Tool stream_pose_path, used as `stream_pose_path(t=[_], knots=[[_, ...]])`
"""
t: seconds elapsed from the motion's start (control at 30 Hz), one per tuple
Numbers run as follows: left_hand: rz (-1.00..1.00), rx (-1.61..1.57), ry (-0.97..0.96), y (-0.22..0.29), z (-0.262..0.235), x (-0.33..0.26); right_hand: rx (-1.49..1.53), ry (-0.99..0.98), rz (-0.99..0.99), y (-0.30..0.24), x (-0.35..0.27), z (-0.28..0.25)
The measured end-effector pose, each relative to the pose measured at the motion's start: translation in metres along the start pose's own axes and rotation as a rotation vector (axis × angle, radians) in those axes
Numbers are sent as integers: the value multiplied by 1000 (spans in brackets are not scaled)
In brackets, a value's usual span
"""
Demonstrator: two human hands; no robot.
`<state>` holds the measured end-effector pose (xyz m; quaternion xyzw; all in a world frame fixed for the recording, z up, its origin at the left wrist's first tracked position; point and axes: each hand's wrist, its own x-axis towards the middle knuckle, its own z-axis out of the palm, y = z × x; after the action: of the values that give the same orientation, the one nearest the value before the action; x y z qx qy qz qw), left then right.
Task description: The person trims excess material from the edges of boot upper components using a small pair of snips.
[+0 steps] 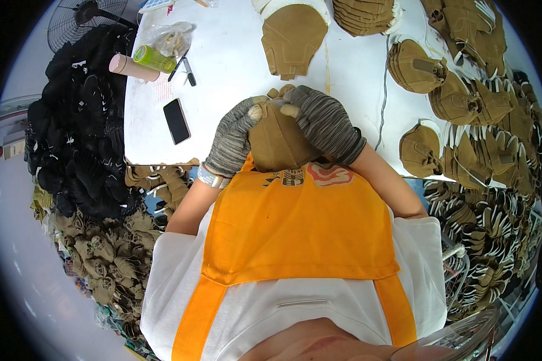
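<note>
Both my hands wear grey knitted gloves and clasp one tan suede shoe upper (pixel 278 143) at the near edge of the white table (pixel 235 66). My left hand (pixel 233 137) grips its left side, thumb on the top edge. My right hand (pixel 324 123) wraps over its right side, thumb also at the top. The piece is pressed upright against my orange apron (pixel 295 222). Its lower part is hidden behind the apron's top.
A black phone (pixel 176 120), pens, a green bottle (pixel 153 58) and a beige tube (pixel 132 67) lie at the table's left. More tan uppers (pixel 290 36) are stacked at the back and right (pixel 464 102). Piles of black pieces (pixel 78 120) and tan pieces (pixel 105 253) fill the left.
</note>
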<state>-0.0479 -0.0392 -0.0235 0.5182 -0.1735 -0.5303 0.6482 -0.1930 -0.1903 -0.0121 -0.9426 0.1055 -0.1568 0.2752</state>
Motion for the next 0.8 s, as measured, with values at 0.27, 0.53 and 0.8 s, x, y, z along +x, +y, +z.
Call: stream_pose_path(t=[0.27, 0.53, 0.8], knots=[[36, 30, -15, -4, -5, 2, 363, 177, 173, -6, 13, 2], [-17, 28, -76, -12, -17, 10, 199, 172, 81, 33, 42, 30], [114, -201, 63, -8, -45, 6, 516, 395, 430, 63, 16, -18]])
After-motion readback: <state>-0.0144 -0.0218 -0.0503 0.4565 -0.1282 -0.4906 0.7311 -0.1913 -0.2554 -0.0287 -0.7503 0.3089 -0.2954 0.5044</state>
